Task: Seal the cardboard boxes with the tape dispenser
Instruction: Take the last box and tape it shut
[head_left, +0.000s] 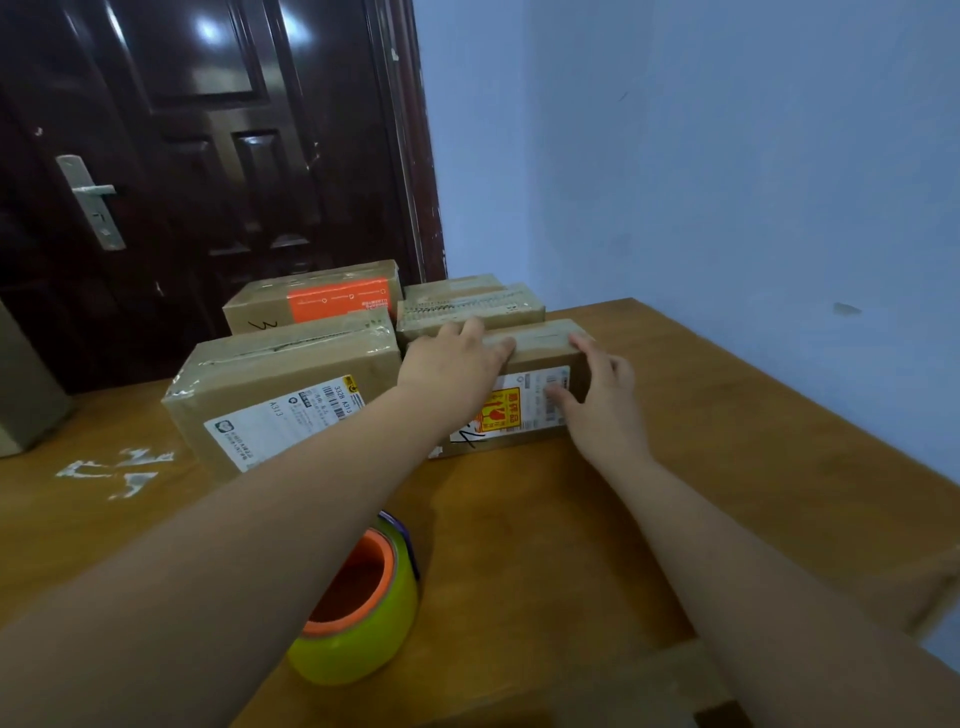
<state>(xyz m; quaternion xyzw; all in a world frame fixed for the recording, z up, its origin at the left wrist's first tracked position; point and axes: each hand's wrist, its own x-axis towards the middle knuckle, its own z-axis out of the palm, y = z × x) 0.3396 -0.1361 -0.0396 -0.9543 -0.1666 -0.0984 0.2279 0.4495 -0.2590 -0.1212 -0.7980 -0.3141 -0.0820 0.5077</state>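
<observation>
A small cardboard box (540, 353) with a yellow and white label stands mid-table. My left hand (452, 364) lies across its top left, fingers bent over the upper edge. My right hand (602, 395) grips its right end, thumb on the labelled front. A larger taped box (280, 384) with a white label sits to its left. Behind stand a box with an orange band (317, 299) and a flat taped box (467, 312). The tape dispenser (363, 613), a yellow-green roll with an orange core, rests near me, partly hidden by my left forearm.
The wooden table (701, 441) reaches to the blue wall on the right. A dark door (208, 156) stands behind the boxes. White tape scraps (119, 470) stick to the table at left. Part of another box (26, 384) shows at the left edge.
</observation>
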